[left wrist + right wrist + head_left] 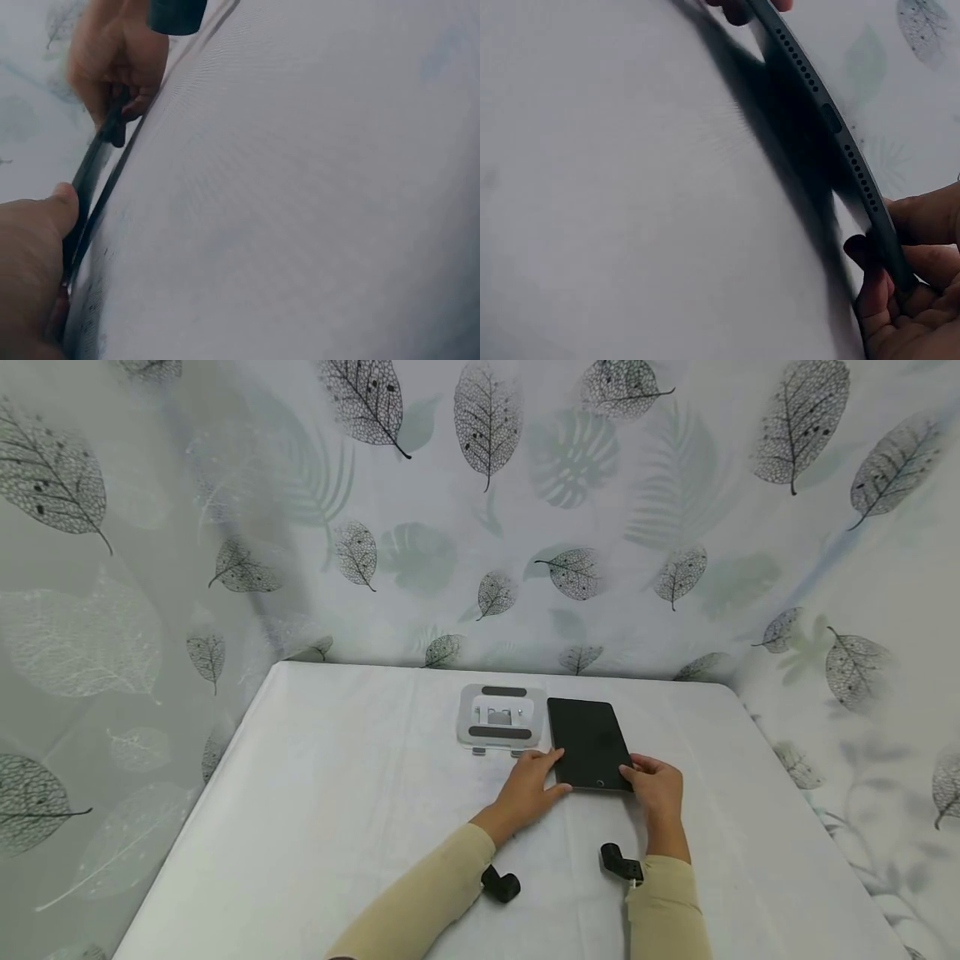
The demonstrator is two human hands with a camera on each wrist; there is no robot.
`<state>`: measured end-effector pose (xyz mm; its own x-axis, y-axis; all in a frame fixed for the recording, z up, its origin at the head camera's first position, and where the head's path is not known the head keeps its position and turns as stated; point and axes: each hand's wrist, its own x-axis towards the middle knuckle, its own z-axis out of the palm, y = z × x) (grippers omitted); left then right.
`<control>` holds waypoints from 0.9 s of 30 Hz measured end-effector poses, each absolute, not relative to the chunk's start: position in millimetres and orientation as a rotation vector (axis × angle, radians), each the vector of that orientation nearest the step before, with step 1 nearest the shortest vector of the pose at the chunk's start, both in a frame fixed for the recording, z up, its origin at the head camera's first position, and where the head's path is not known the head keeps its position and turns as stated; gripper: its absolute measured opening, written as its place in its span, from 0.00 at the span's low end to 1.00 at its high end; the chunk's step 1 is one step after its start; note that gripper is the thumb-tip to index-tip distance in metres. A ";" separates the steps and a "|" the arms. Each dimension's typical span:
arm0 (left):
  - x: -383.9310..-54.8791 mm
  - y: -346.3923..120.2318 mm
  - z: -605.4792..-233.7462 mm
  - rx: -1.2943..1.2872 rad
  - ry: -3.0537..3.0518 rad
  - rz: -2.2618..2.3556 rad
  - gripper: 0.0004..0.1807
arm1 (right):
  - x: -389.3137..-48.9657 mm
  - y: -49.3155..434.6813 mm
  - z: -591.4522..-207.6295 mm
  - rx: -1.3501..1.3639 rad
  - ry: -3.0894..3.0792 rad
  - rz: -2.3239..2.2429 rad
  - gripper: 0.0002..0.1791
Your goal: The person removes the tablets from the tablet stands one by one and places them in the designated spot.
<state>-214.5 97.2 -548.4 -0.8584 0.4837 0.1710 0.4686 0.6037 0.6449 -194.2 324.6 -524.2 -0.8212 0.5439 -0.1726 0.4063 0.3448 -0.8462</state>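
A black tablet (588, 739) with a round home button at its near edge is held by both hands. My left hand (527, 787) grips its near left corner. At the near right corner my right hand (656, 785) pinches it, thumb on top and fingers beneath. From the right wrist, the tablet's edge (832, 124) shows a port between two rows of speaker holes, and a shadowed gap separates it from the cloth there. The left wrist view shows the tablet (94, 161) nearly edge-on, with the left thumb over it.
Just left of the tablet, a silver-white stand (501, 732) with dark grey pads lies flat on the white-covered table (337, 777). Leaf-patterned curtains (442, 552) surround the table's back and sides. Black wrist cameras (501, 885) stick out from the beige sleeves (420, 893).
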 end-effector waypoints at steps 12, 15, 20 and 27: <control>-215.8 97.2 -555.1 0.851 2.908 0.940 0.32 | -188.0 308.7 -539.7 -0.732 -2.423 1.195 0.19; -220.4 96.1 -556.7 0.857 2.952 0.896 0.31 | -194.9 304.9 -542.3 -0.686 -2.427 1.133 0.19; -226.2 90.8 -559.2 0.865 2.987 0.892 0.30 | -203.9 298.9 -546.4 -0.674 -2.428 1.118 0.19; -225.2 83.1 -557.7 0.849 2.978 0.909 0.29 | -205.3 292.1 -548.7 -0.681 -2.422 1.151 0.18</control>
